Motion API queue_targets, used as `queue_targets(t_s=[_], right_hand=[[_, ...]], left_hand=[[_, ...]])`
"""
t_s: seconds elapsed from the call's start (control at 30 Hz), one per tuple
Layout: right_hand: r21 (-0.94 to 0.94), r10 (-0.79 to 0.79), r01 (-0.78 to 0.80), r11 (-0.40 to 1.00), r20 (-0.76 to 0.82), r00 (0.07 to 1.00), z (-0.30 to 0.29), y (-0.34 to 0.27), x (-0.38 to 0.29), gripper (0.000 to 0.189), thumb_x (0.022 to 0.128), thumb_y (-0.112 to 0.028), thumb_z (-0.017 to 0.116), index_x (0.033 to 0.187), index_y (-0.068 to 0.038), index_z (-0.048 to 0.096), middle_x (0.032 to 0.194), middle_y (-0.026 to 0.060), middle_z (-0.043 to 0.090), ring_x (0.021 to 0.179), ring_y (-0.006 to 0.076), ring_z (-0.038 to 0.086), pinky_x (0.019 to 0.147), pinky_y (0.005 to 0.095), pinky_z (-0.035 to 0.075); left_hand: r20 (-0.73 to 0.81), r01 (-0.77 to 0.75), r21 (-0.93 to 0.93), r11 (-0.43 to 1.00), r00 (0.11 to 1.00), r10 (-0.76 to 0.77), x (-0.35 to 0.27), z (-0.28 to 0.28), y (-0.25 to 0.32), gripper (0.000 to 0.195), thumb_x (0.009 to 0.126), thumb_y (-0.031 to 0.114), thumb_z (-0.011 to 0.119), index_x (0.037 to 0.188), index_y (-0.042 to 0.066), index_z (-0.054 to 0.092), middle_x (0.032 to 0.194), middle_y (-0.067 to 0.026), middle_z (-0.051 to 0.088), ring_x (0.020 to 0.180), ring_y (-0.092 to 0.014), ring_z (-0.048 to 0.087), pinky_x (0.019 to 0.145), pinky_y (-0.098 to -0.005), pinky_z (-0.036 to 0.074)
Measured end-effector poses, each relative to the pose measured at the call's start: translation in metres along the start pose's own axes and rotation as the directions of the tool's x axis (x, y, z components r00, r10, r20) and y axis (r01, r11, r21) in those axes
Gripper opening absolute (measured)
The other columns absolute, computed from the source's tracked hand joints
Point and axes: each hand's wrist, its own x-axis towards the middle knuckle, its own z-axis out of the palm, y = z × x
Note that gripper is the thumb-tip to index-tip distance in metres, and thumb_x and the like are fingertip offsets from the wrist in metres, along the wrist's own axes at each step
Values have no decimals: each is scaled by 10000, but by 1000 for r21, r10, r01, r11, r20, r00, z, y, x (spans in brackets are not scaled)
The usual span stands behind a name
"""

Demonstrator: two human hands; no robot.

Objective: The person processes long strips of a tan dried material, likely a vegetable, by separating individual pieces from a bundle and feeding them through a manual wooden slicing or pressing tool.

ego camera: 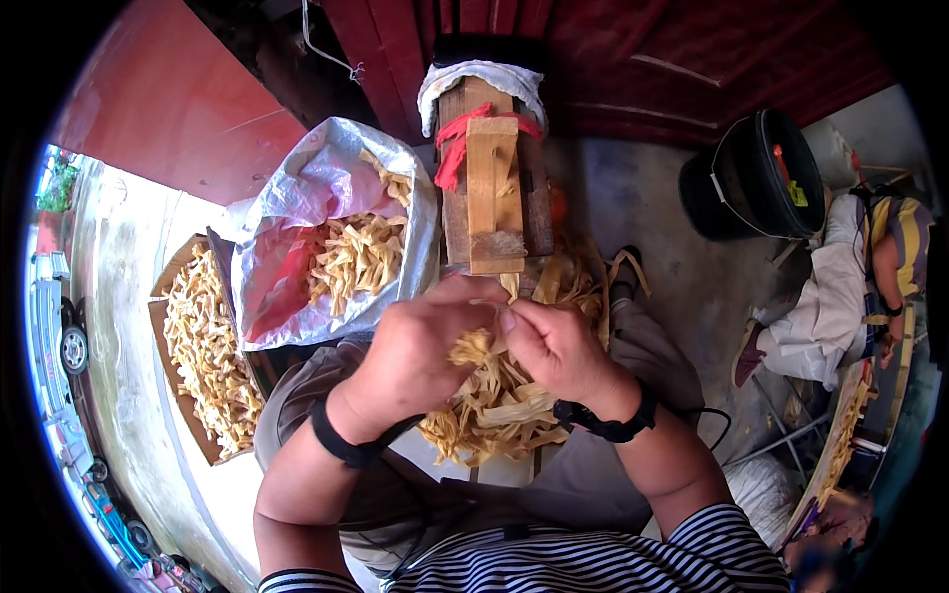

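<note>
My left hand [426, 356] and my right hand [556, 341] meet just below the near end of a wooden block [493, 196]. Between them they grip a pale yellow strip [510, 285], whose far end reaches up to the block. A bunched tuft of strip [471, 347] sticks out beneath my left hand; my fingers hide part of it. Under both hands lies a heap of loose, flat, pale yellow strips [504, 415] on a light surface over my lap. The block rests on a darker wooden stand, where a red cloth tie [454, 152] is wrapped round it.
At left, a woven plastic sack [278, 296] and a cardboard box [167, 345] hold knotted strips. A black bucket [723, 185] stands on the right. Beyond it, another person [823, 274] sits by a tray edge with more strips. A white cloth [482, 70] drapes the stand's far end.
</note>
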Motion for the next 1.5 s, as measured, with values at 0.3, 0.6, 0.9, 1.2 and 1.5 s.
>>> queue_targets(t_s=[0.3,0.6,0.9,1.2,1.5], right_hand=[[728,206,-361,583,298,932,-8,-3,1,319,982,-286,495,913,8,599,680,-39,474,519,21,300,470,194,246],[404,275,-276,872,62,959,-14,-8,7,233,885,-222,666,898,11,664,745,3,628,670,37,522,592,202,429],[-252,43,-185,950,-480,876,-25,42,62,176,845,-214,682,869,-62,597,677,98,629,598,203,611,570,326,472],[-34,-149,178,983,-714,684,-37,42,69,156,814,-38,712,826,-24,557,689,4,582,608,33,477,560,199,408],[-284,-527,444,850,-436,729,-34,-38,19,194,768,-5,732,870,-48,572,681,40,528,567,115,502,502,240,406]], left_hand=[[-114,335,-601,726,863,-492,-1,-32,9,219,847,149,692,945,-42,650,965,-82,655,794,-111,597,651,-234,498],[48,480,-627,614,811,-583,-2,-18,6,117,778,76,635,850,-14,614,793,-80,638,629,-114,578,570,-234,460],[-98,452,-610,651,772,-628,54,2,-30,81,878,89,584,915,17,595,766,-33,595,632,-85,549,561,-222,432],[-249,478,-506,718,716,-652,46,-30,-61,195,858,165,609,976,12,585,776,-102,636,639,-211,632,550,-315,489],[-464,484,643,593,863,-201,-3,-86,-79,516,764,290,722,1204,65,575,1143,-165,605,1026,-342,599,847,-391,485]])
